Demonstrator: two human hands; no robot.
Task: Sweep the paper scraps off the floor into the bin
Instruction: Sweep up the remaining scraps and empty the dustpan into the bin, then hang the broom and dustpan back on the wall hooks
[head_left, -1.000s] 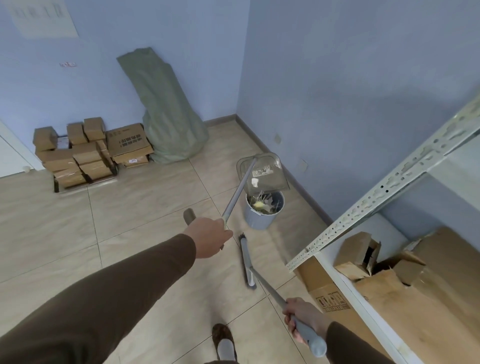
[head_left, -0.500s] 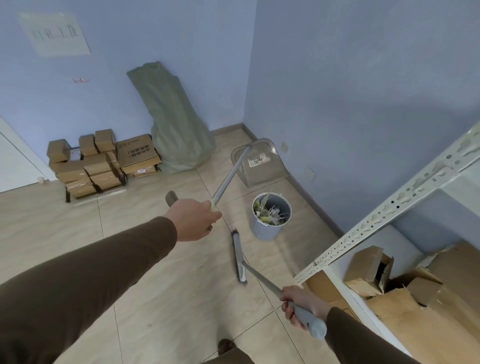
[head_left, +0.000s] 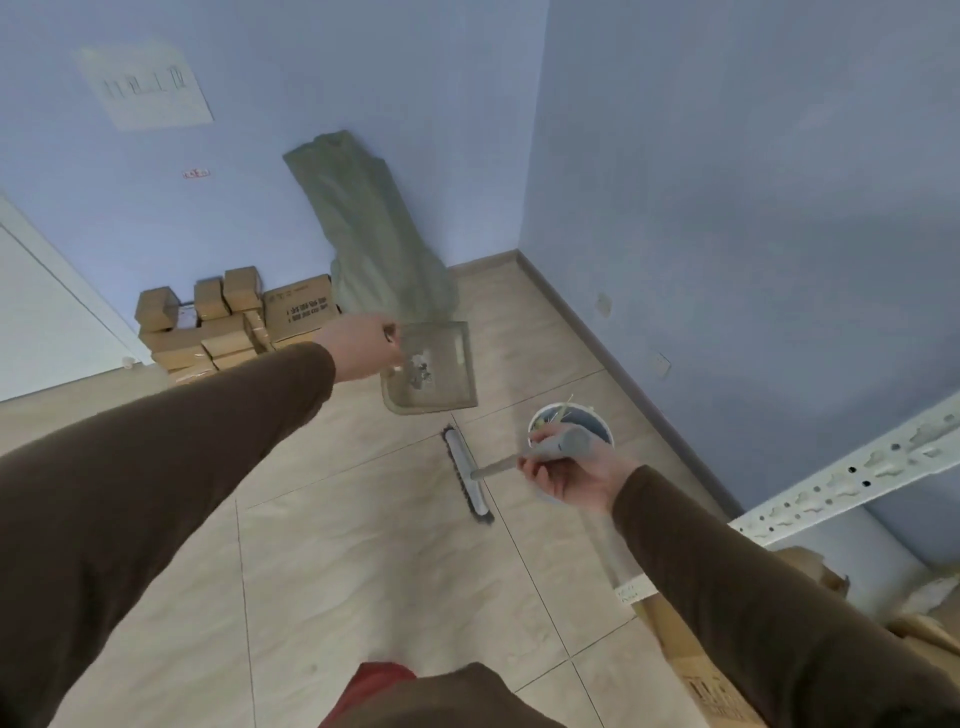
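- While the left hand (head_left: 363, 347) grips the dustpan (head_left: 434, 370) handle — scraps (head_left: 420, 366) visible inside — it hangs above the floor (head_left: 374, 561).
- Right hand (head_left: 576, 475) clenches the broom (head_left: 467, 474) handle beside the bin (head_left: 597, 423).

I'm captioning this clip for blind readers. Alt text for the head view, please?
A person's left hand holds a clear dustpan with a few scraps above the tiled floor, while the right hand grips a grey broom beside a small bin; cardboard boxes sit by the blue wall.
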